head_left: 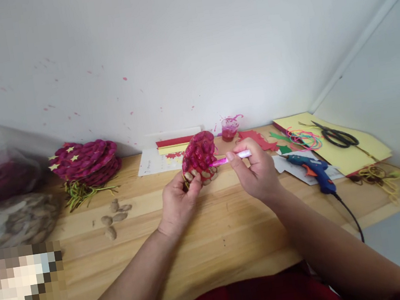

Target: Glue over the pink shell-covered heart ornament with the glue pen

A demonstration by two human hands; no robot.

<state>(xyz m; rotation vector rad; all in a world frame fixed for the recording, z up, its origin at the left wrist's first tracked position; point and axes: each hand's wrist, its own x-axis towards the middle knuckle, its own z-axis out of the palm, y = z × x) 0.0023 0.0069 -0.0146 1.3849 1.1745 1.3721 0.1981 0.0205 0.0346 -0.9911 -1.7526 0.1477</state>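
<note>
My left hand (pixel 180 195) grips the lower edge of a round peanut craft piece (pixel 199 152), holding it tilted above the table. Wet-looking magenta paint covers most of its peanuts, while those along the bottom are still bare tan. Between the fingers of my right hand (pixel 255 169) is a paintbrush (pixel 240 155) with a white handle and pink-stained tip. That tip touches the right side of the piece. Behind it, by the wall, stands a clear plastic cup (pixel 228 130) of pink paint.
Finished magenta pieces (pixel 86 159) are stacked left, near loose peanuts (pixel 110 232) and plastic bags (pixel 22 216). On the right lie a blue glue gun (pixel 318 170) with its cord, black scissors (pixel 337 137), yellow paper (pixel 362 153) and coloured string (pixel 305 138). A wall (pixel 184 47) rises behind.
</note>
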